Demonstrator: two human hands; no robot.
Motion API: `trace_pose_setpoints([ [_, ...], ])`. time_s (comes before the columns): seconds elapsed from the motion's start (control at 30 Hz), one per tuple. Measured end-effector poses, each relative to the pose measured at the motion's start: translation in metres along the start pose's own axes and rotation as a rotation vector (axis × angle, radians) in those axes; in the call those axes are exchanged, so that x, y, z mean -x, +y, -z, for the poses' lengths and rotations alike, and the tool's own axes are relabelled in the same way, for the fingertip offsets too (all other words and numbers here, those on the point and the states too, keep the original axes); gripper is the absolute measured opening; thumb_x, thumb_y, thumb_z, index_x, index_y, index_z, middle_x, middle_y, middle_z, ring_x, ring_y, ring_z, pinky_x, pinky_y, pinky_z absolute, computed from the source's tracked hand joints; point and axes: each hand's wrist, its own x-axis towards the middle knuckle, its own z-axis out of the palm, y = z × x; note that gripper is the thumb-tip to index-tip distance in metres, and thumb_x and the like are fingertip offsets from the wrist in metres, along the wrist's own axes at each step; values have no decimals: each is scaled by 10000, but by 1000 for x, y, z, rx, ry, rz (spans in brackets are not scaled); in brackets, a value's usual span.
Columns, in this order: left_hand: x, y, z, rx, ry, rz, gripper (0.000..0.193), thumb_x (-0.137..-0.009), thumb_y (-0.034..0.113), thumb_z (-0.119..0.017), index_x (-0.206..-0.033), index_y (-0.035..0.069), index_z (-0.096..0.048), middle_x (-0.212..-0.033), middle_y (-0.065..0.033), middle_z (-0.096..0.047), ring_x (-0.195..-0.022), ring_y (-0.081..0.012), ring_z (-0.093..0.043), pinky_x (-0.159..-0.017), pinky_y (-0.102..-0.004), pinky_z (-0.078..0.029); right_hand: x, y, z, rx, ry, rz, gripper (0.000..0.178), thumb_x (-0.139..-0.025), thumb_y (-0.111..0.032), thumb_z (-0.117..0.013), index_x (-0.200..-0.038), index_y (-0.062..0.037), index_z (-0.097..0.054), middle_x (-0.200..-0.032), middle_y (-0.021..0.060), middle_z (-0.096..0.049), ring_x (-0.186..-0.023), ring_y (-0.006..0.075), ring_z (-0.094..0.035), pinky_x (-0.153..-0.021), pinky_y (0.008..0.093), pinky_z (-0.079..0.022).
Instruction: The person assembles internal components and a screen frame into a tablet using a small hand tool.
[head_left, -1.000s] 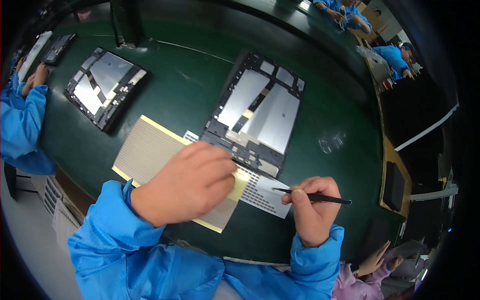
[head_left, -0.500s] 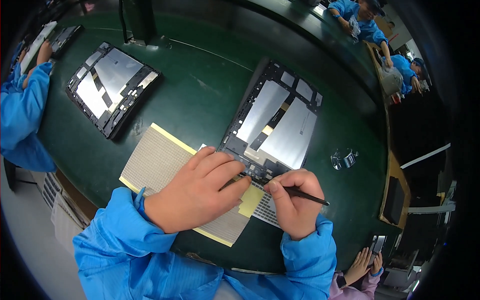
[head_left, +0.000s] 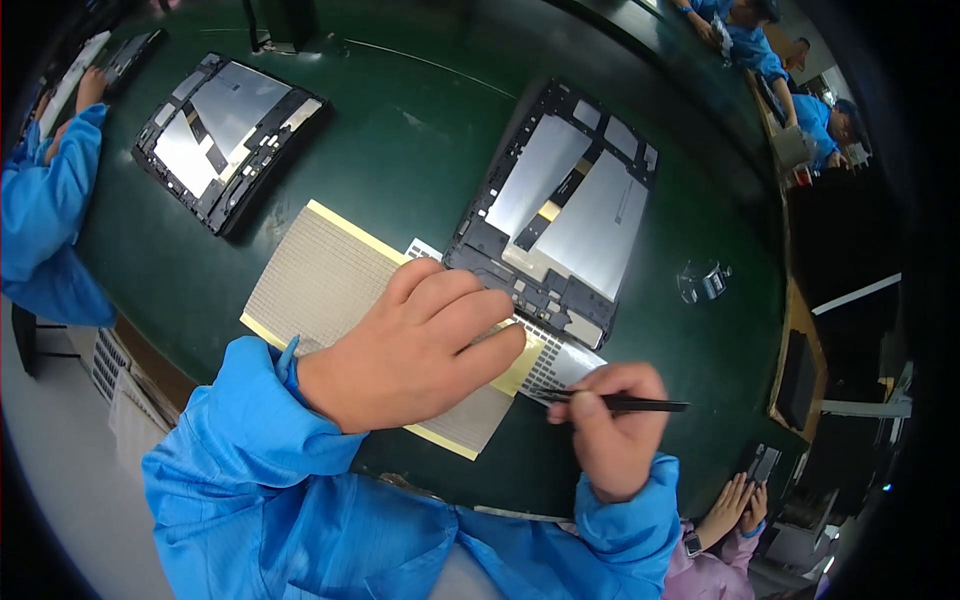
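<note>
In my right hand is a pair of black tweezers, gripped between thumb and fingers. Their tips lie over a white sheet of small dark labels. My left hand spreads bent fingers over the near left edge of an opened tablet-like device, with some fingertips hidden. That device shows silver panels, a dark flat cable running aslant and a black frame. Beneath my left hand lie a beige gridded sheet with yellow borders and part of the label sheet.
A second opened device stands at the far left of the green table. Small clear plastic pieces lie on the right. A person in a blue sleeve works at the left; another's hands hold a small object at lower right.
My right hand and the tweezers have drawn back from the device's near edge, toward me and slightly right, over the label sheet. My left hand has shifted slightly right.
</note>
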Motion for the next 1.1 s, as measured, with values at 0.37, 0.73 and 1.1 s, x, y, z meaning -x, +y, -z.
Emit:
trace_pose_setpoints([
  [0.37,3,-4,-9,85,35,57,310,-617,-10,-618,-917,33,-550,-1025,-107,-510,-931,-288,-467,-834,-373,-389,-6,21,-17,158,-70,-93,162,-818,13,-625,-905,7,-488,-834,100,-586,-766,128,-584,-689,245,-487],
  [0.73,1,-6,-11,74,92,132,353,-620,-76,-619,-951,17,-542,-1045,-148,-503,-980,-323,-482,-857,-391,-404,-21,-2,-17,57,34,154,144,-821,85,-553,-881,17,-442,-827,132,-584,-772,173,-626,-716,284,-523],
  [1.1,-1,-8,-8,184,56,207,390,-621,-42,-643,-995,-18,-532,-1054,-170,-500,-1006,-357,-488,-898,-405,-417,-59,2,-26,254,-54,131,142,-812,38,-615,-877,16,-491,-818,101,-591,-762,136,-596,-693,252,-501],
])
